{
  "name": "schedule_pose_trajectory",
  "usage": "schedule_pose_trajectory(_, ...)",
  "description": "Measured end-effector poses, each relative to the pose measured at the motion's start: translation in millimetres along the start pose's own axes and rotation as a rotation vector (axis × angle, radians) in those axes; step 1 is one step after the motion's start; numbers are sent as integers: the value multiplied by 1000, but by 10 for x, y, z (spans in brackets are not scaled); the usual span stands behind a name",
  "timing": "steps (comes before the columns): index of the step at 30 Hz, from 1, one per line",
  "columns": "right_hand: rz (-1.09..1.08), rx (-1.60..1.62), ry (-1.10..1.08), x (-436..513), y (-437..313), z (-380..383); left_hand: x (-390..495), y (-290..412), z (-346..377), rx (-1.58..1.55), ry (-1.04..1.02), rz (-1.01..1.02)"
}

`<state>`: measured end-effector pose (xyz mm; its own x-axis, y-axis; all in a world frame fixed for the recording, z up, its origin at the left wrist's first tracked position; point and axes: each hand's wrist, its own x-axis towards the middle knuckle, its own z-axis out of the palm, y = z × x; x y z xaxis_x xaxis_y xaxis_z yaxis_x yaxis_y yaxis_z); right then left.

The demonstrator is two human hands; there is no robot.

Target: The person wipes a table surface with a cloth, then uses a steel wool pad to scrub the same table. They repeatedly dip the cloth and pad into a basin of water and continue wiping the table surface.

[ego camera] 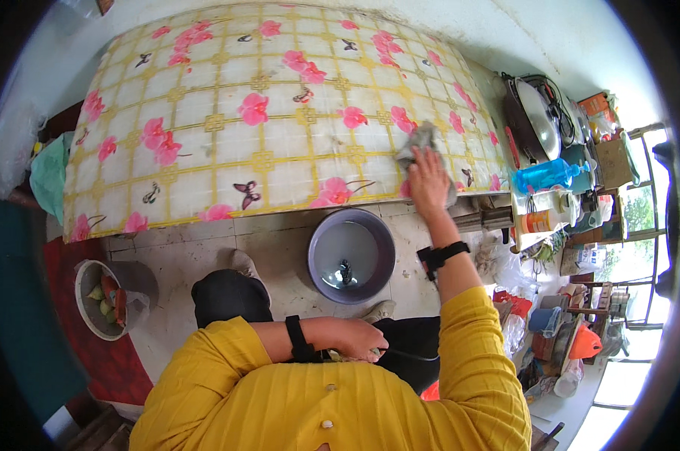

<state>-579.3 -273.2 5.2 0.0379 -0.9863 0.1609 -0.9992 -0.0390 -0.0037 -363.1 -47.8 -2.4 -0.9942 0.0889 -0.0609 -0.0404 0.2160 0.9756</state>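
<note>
At the near right part of the table, my right hand (428,179) lies on a crumpled grey cloth (423,137) and presses it against the flowered plastic tablecloth (286,149). The cloth shows beyond my fingertips and beside my palm. My left hand (360,340) is curled in front of my waist. A thin dark cord (410,355) runs out by its fingers, and whether they grip it is hidden. On the floor below the table edge stands a purple-grey basin (313,251) of cloudy water, with a dark patch inside it.
A bin (143,287) with food scraps stands on the floor at left. To the right, a shelf holds a blue spray bottle (543,176), a white jug (544,221) and an electric pan (534,121). Bags and boxes crowd the floor beyond. My feet flank the basin.
</note>
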Motion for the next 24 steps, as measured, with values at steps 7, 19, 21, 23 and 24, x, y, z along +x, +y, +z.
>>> schedule_pose_trajectory(7,-313,97,-66,-354,-1980,-251,-269,82,28,-31,-24,26)
schedule_pose_trajectory(19,-900,389,-103,-664,-4211,-351,375,-368,323,261,436,398)
schedule_pose_trajectory(21,-951,337,-109,-623,-4126,-362,296,-234,225,236,525,524)
schedule_pose_trajectory(23,-994,316,-64,-613,-3961,-392,-153,-168,74,-156,183,259)
schedule_pose_trajectory(24,-991,284,-111,-607,-3899,-413,-296,-36,29,-216,146,241)
